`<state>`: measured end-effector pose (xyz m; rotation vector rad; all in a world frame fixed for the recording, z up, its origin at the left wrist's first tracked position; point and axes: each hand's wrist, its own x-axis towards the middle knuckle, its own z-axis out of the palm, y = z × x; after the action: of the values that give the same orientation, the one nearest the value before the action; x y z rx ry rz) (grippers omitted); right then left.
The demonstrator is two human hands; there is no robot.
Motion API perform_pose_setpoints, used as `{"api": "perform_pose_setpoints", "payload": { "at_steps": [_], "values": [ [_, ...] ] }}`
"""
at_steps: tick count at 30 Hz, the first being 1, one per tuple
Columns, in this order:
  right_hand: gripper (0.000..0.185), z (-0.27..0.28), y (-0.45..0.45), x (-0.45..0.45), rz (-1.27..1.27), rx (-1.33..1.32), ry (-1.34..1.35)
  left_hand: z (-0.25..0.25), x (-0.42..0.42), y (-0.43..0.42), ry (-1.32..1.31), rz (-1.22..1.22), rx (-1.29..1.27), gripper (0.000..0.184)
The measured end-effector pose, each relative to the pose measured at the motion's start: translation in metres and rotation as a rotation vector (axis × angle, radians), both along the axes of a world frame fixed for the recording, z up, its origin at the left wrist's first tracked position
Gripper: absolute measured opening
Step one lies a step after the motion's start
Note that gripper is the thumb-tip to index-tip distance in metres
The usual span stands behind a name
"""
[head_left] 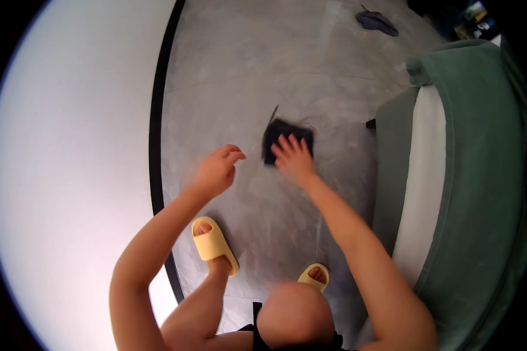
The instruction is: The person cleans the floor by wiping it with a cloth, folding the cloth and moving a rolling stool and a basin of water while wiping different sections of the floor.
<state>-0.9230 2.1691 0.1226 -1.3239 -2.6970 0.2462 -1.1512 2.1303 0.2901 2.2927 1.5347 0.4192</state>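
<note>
A small black, squarish item point(275, 133) with a thin strap or cord at its upper left lies ahead of me on the floor or just above it; blur hides which, and its exact kind is unclear. Over its lower right part is my right hand point(295, 160), fingers spread and stretched out. My left hand point(216, 171) hovers to the left of the black item, apart from it. Its fingers are loosely bent, with some space between them, and nothing shows in them.
Grey smooth floor point(234, 105) runs between a white wall point(70, 175) with black skirting and a bed or sofa point(480, 146) with a green cover. A dark crumpled cloth-like item point(377, 22) lies far off. My feet wear yellow slides point(212, 244).
</note>
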Motion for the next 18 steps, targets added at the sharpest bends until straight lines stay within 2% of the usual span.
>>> {"api": "perform_pose_setpoints", "payload": {
  "at_steps": [1, 2, 5, 8, 12, 15, 18],
  "values": [
    [0.05, 0.001, -0.021, 0.001, 0.072, -0.025, -0.004, -0.021, 0.008, 0.01, -0.028, -0.052, 0.017, 0.035],
    [0.042, 0.004, -0.041, 0.001, 0.104, -0.076, 0.224, -0.04, 0.015, 0.013, -0.052, -0.098, 0.02, 0.035],
    [0.032, 0.014, -0.081, 0.016, -0.046, -0.106, 0.567, -0.095, 0.036, 0.023, 0.024, -0.366, -0.127, 0.041],
    [0.029, 0.032, -0.1, 0.04, -0.231, -0.049, 0.657, -0.123, 0.047, 0.019, 0.079, -0.693, -0.041, 0.052],
    [0.031, 0.042, -0.109, 0.062, -0.422, -0.056, 0.562, -0.154, 0.056, 0.012, 0.251, -0.766, -0.04, 0.065],
    [0.032, 0.049, -0.113, 0.075, -0.48, -0.057, 0.511, -0.167, 0.078, 0.019, 0.234, -1.234, 0.034, 0.062],
    [0.034, 0.049, -0.125, 0.082, -0.585, -0.084, 0.443, -0.178, 0.11, 0.033, 0.008, -1.554, 0.064, 0.054]
  ]
}}
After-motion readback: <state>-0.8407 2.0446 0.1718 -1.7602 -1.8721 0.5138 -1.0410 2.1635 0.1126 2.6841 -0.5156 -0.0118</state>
